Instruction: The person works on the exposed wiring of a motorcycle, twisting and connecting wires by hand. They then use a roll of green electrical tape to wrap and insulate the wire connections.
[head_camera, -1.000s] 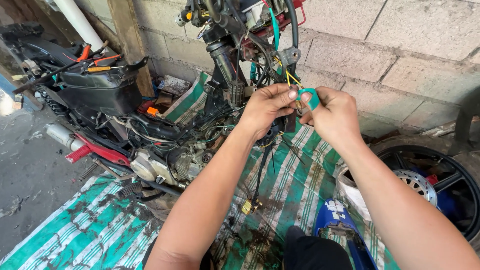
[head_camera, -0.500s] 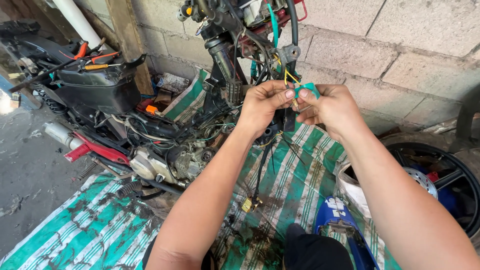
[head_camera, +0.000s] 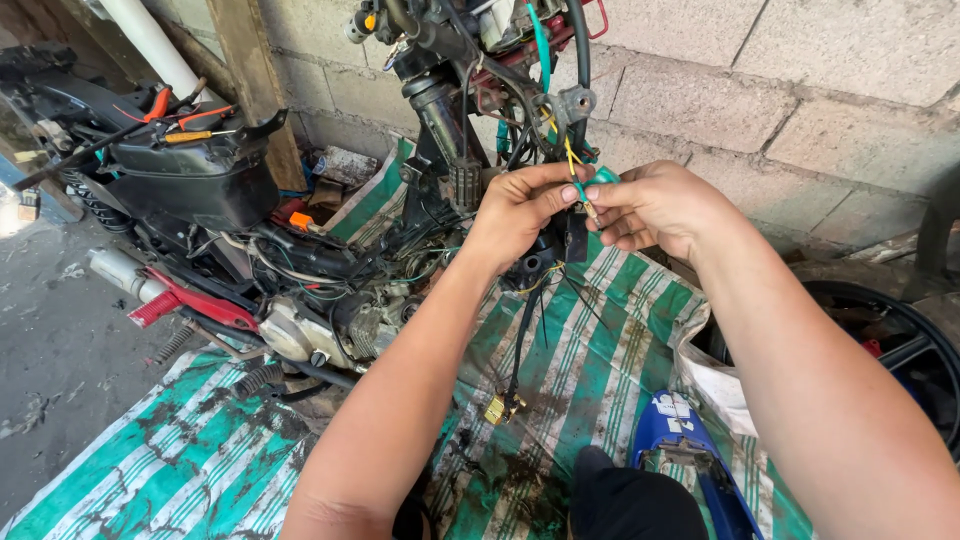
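A stripped motorcycle (head_camera: 300, 280) lies on its side on a green-and-white striped tarp (head_camera: 600, 380). In front of its steering column, my left hand (head_camera: 520, 215) and my right hand (head_camera: 650, 205) meet fingertip to fingertip. Both pinch a thin yellow wire (head_camera: 572, 160) with a small teal connector (head_camera: 597, 178) at its end. The wire runs up into the tangled harness (head_camera: 530, 90) on the frame. A black cable (head_camera: 520, 330) hangs down below my hands to a small brass-coloured plug (head_camera: 500, 408).
A grey block wall (head_camera: 780, 90) stands behind. A wheel with a black tyre (head_camera: 890, 340) lies at the right, a blue body panel (head_camera: 690, 450) at the bottom. Orange-handled tools (head_camera: 185, 120) rest on the black tank. Bare concrete floor (head_camera: 50, 330) lies left.
Both hands stay pinched on the wire and connector; they have shifted only slightly, with the view drifting a little.
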